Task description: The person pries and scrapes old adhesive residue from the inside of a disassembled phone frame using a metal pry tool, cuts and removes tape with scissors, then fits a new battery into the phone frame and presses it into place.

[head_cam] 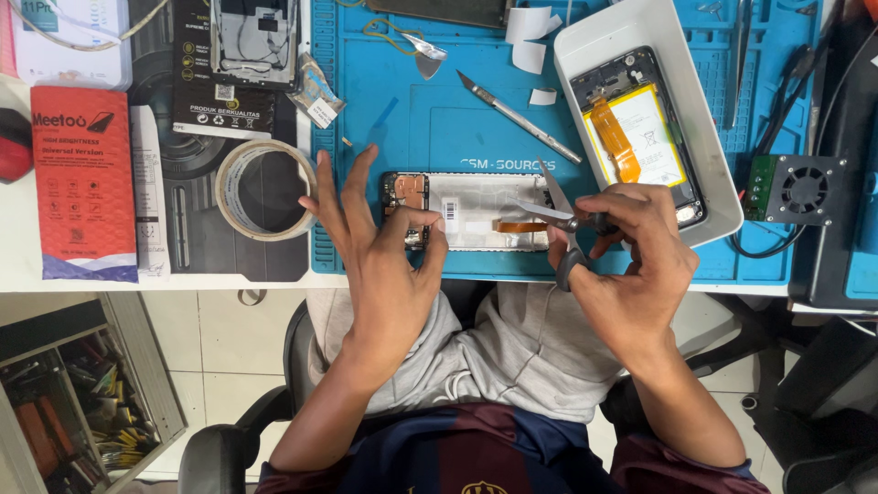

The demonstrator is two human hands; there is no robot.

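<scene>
We find an opened phone frame (471,212) lying flat on the blue work mat (412,119) at the near edge of the table (18,256), directly in front of the person. The left hand (384,265) is unclenched, fingers spread, with thumb and one fingertip resting on the frame's left end. The right hand (631,265) is clenched around the handles of a pair of scissors (560,220), whose blades stand parted over the frame's right end. Just right of that hand sits a white tray (640,27) holding a second opened phone (640,137) with a yellow battery. A craft knife (517,114) lies on the mat beyond the frame, and a tape roll (265,189) lies left of the left hand.
</scene>
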